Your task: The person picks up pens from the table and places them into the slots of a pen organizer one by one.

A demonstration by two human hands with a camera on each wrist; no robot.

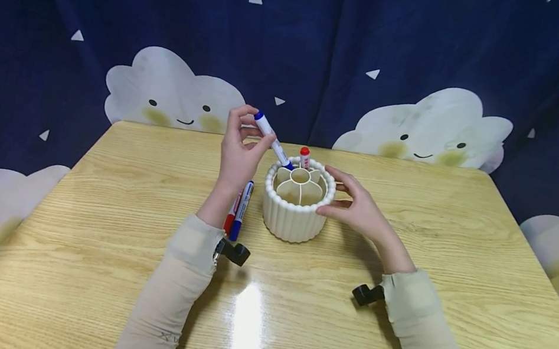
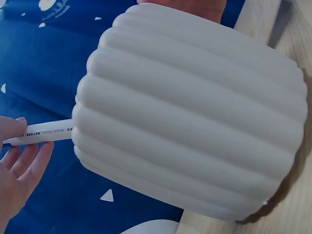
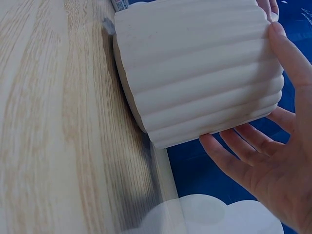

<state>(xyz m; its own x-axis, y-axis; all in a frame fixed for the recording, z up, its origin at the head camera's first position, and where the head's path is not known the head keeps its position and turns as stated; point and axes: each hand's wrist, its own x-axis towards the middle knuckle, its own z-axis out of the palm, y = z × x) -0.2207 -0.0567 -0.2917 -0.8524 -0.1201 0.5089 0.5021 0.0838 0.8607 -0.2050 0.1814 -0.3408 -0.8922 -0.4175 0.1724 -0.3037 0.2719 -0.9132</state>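
A cream ribbed pen holder (image 1: 293, 221) with a beaded rim and petal-shaped compartments stands upright on the table. My left hand (image 1: 240, 154) pinches a white marker with blue ends (image 1: 273, 141) between thumb and fingers. The marker slants down to the right, its lower end at the holder's back-left compartment; how deep it sits I cannot tell. With thumb in front and fingers behind, my right hand (image 1: 357, 208) grips the holder's right side, as the right wrist view also shows. A red-capped marker (image 1: 305, 158) stands in a back compartment of the holder.
On the wooden table (image 1: 117, 223), left of the holder, lie a red marker (image 1: 232, 215) and a blue marker (image 1: 241, 211) side by side, partly beside my left wrist. A dark blue curtain (image 1: 303, 41) with clouds hangs behind the table's back edge.
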